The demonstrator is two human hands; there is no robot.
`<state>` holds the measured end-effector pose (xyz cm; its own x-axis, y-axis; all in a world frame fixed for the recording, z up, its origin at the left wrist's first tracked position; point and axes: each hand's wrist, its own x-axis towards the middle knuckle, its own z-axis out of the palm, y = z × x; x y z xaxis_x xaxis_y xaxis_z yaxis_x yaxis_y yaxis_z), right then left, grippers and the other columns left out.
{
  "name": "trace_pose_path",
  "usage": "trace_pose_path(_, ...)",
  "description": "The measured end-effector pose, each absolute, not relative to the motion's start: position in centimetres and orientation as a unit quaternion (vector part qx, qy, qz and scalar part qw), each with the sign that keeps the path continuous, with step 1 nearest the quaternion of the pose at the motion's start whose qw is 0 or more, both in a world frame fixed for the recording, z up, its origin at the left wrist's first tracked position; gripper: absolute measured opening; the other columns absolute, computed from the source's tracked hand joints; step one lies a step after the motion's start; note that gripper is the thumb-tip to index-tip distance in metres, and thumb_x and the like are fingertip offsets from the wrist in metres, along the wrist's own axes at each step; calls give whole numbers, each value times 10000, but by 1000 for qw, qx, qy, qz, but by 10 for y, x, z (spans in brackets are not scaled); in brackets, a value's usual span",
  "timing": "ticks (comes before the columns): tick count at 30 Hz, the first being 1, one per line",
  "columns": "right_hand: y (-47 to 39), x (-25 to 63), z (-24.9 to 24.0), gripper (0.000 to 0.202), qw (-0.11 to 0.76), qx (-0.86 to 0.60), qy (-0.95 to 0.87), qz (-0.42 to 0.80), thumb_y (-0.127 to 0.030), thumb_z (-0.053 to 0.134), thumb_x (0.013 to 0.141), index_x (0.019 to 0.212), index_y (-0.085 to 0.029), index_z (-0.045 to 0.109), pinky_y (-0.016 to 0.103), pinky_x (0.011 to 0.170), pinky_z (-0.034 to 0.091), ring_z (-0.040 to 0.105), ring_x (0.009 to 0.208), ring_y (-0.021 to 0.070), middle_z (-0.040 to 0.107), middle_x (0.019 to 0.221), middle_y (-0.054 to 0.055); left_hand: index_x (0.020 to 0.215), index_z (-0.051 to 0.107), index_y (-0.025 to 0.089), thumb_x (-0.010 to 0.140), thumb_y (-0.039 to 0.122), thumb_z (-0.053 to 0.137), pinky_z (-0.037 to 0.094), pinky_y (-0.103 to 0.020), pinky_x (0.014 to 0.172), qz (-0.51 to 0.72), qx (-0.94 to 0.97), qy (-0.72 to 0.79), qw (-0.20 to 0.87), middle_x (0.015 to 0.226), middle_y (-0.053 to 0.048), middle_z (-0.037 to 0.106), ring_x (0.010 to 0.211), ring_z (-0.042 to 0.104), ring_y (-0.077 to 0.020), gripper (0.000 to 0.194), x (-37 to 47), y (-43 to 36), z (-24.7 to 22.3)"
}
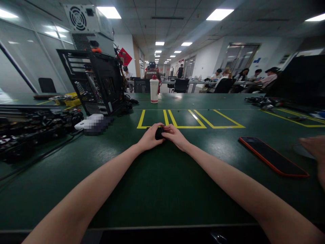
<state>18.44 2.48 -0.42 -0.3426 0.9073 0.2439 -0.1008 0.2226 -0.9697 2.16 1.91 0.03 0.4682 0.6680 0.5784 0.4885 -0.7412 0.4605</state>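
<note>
Both my hands meet over the green tabletop (162,189), at the near edge of the yellow tape outlines. Between them is a small dark object (159,133), black and rounded; its kind cannot be made out. My left hand (150,137) curls around its left side, thumb at the near side and fingers at the far side. My right hand (175,136) closes on its right side, with thumb and fingertips on it. Much of the object is hidden behind my fingers.
An open black computer case (101,83) stands left, with a power supply (87,20) on top. A white bottle (154,90) is ahead. To the right lie an orange-edged phone (274,156) and another person's blurred hand (315,147). Dark parts (33,130) and cables crowd the left.
</note>
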Motion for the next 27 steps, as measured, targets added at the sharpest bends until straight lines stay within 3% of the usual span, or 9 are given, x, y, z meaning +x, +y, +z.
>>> trace_pose_path(4, 27, 182, -6, 216, 477, -340, -613, 530, -348, 616, 693, 846, -220, 531, 336, 767, 446, 546, 845, 149, 565, 842, -3, 1177, 365, 203, 666, 180, 615, 358, -390, 972, 387, 851, 336, 112, 1179, -72, 479, 1114, 459, -224, 569, 21, 19, 1)
trace_pose_path(13, 25, 183, -9, 287, 484, -318, -654, 487, -231, 589, 720, 1000, -204, 533, 350, 864, 422, 548, 942, 159, 552, 1018, 31, 1160, 382, 199, 666, 206, 631, 374, -405, 950, 389, 846, 343, 126, 1157, -80, 494, 1086, 479, -231, 554, 22, 20, 1)
trace_pose_path(23, 26, 180, -10, 155, 495, -336, -696, 397, -297, 547, 756, 880, -205, 533, 351, 836, 449, 580, 915, 172, 565, 905, 1, 1164, 373, 189, 658, 242, 656, 373, -400, 949, 395, 845, 342, 115, 1165, -87, 484, 1088, 471, -231, 583, 21, 24, -3)
trace_pose_path(27, 29, 180, -10, 201, 504, -336, -689, 399, -244, 580, 730, 922, -205, 537, 361, 881, 429, 572, 944, 172, 571, 965, 14, 1165, 375, 198, 672, 239, 645, 382, -401, 941, 396, 843, 344, 118, 1156, -84, 489, 1080, 477, -229, 563, 21, 23, -2)
